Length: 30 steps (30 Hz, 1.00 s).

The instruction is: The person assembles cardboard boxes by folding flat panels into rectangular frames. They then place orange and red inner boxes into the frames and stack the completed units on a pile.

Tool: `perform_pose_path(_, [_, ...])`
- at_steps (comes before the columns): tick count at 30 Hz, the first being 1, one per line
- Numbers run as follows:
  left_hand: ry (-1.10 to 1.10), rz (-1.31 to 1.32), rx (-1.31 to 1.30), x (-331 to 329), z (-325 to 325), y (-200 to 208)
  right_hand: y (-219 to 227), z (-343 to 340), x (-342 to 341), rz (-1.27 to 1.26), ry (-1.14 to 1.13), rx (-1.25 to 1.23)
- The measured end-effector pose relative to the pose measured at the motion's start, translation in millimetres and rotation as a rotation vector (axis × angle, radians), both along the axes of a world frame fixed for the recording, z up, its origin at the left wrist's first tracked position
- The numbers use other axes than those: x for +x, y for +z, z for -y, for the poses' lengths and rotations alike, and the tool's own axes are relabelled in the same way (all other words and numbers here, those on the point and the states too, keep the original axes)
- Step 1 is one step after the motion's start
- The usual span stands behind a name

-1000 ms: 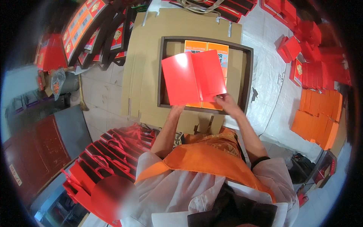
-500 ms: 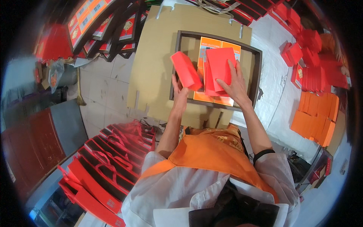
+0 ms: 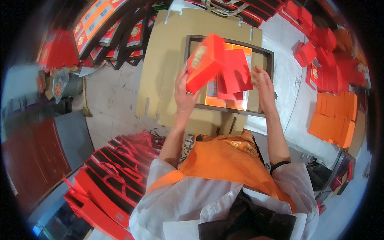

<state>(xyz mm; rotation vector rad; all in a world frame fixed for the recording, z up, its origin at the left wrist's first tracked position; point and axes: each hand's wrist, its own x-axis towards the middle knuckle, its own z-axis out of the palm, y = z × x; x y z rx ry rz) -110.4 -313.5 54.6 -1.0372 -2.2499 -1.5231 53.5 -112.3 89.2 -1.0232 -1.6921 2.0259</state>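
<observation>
My left hand [image 3: 185, 96] grips a red box [image 3: 205, 66] with a gold print, held tilted above the left part of a dark-rimmed tray [image 3: 229, 109]. Orange printed boxes [image 3: 239, 105] lie inside that tray. On top of them rest other red boxes [image 3: 237, 72], partly hidden by the held one. Just right of these, over the tray's right side, my right hand [image 3: 263, 86] is open with its fingers loosely bent and nothing visible in them. The tray sits on a brown cardboard sheet [image 3: 162, 72].
Red paper bags [image 3: 102, 196] stand in a row at lower left. Framed printed trays [image 3: 100, 28] are stacked at upper left. To the right, a white surface [image 3: 286, 80] carries red boxes [image 3: 306, 54] and orange boxes [image 3: 334, 120]. A broom [image 3: 85, 105] leans at left.
My left hand has raised and turned the red box, bringing its printed side into view. My right hand has let go of the other red boxes and moved slightly right.
</observation>
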Motion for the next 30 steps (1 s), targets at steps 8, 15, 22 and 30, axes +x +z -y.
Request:
perform_pose_path(8, [-0.525,-0.502,0.054,-10,-60,37,46,-11,59,-0.127,0.105,-0.538])
perform_pose_path(15, [-0.526,-0.349,-0.185,15,-122,41,40,-12,83,-0.094,-0.058,-0.485])
perform_pose_path(22, [-1.021,0.320,-0.274,41,-125,80,51,-88,131,0.088,0.186,-0.031])
perform_pose_path(30, [-1.284,1.185,-0.527,96,-137,76,59,-127,131,0.052,0.372,-0.034])
